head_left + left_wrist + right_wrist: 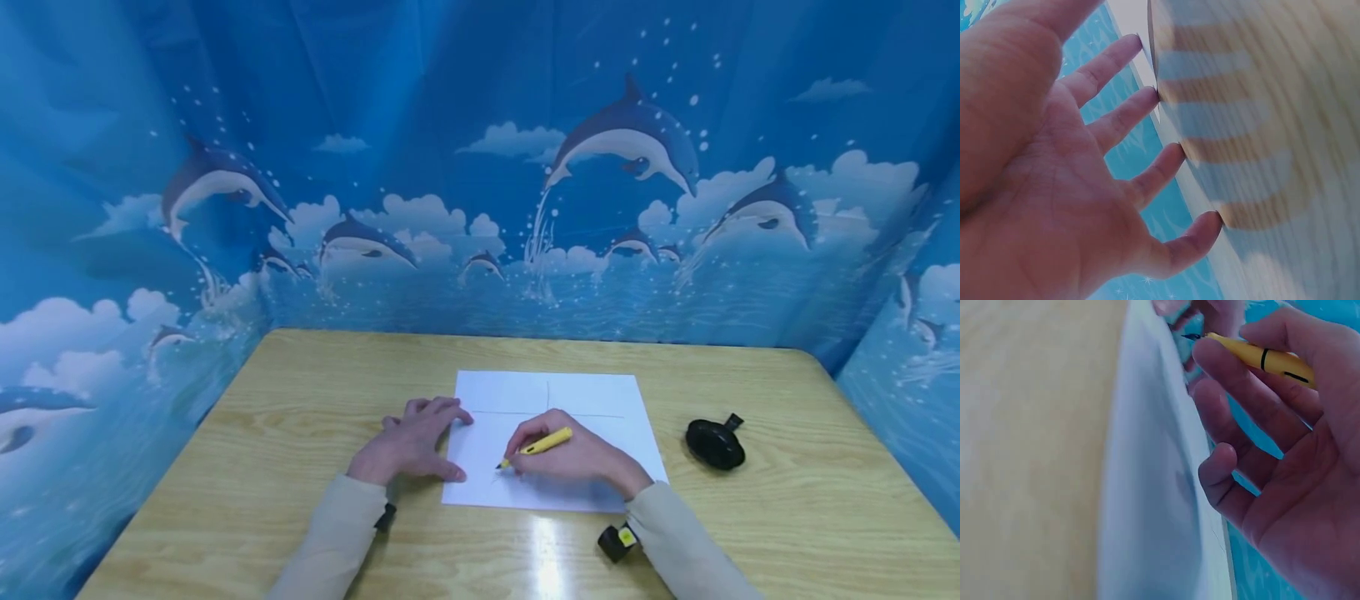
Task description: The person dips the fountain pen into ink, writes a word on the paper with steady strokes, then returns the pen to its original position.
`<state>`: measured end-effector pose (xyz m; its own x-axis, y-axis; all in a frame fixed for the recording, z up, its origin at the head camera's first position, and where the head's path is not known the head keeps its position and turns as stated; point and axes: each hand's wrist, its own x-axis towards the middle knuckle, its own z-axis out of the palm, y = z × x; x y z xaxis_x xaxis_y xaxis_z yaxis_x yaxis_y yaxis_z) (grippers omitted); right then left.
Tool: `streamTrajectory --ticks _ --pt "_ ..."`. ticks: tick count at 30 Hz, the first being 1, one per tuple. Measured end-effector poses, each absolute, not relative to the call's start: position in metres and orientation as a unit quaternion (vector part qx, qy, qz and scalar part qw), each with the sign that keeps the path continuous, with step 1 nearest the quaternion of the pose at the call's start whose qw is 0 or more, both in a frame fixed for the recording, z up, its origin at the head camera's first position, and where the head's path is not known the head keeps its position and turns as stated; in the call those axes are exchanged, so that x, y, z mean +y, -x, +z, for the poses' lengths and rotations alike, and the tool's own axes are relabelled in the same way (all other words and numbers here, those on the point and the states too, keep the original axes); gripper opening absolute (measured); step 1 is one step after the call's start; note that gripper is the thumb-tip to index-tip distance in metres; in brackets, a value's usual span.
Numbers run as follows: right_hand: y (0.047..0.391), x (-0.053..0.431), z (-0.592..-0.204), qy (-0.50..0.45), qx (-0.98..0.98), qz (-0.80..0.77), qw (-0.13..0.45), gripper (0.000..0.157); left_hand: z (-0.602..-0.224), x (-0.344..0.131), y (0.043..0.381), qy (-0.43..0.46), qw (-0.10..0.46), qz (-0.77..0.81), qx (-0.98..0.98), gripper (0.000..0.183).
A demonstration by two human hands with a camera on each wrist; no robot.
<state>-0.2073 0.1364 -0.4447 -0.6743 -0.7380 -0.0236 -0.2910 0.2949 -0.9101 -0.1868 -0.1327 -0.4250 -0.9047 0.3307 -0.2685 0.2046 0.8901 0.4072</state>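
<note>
A white sheet of paper (480,437) lies on the wooden table, with a long thin horizontal line and a short vertical one drawn across its upper part. My right hand (573,454) pinches a yellow fountain pen (551,440), its dark nib over the lower left of the sheet, where faint strokes show. In the right wrist view the pen (1272,361) sits between thumb and fingers. My left hand (408,443) spreads at the sheet's left edge, thumb and a finger touching the paper. The left wrist view shows the fingertips of the left hand (1079,181) on the table surface.
A black oval object (715,443) with a small tab lies on the table (787,517) to the right of the paper. A blue curtain (450,167) printed with dolphins hangs behind and beside the table. Small dark devices are strapped at both wrists.
</note>
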Motion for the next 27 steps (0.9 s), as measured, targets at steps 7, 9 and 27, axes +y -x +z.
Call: streamTrajectory --ticks 7,9,27 --pt "0.22 0.166 -0.443 0.272 0.813 -0.489 0.159 0.011 -0.425 -0.135 0.187 -0.15 0.167 0.193 0.955 0.069" --pt "0.224 0.173 -0.445 0.235 0.829 -0.487 0.14 0.011 -0.426 -0.136 0.187 -0.153 0.165 0.195 0.955 0.069" --pt "0.229 0.187 -0.453 0.121 0.871 -0.465 0.101 0.014 -0.425 -0.134 0.185 -0.149 0.167 0.192 0.956 0.069"
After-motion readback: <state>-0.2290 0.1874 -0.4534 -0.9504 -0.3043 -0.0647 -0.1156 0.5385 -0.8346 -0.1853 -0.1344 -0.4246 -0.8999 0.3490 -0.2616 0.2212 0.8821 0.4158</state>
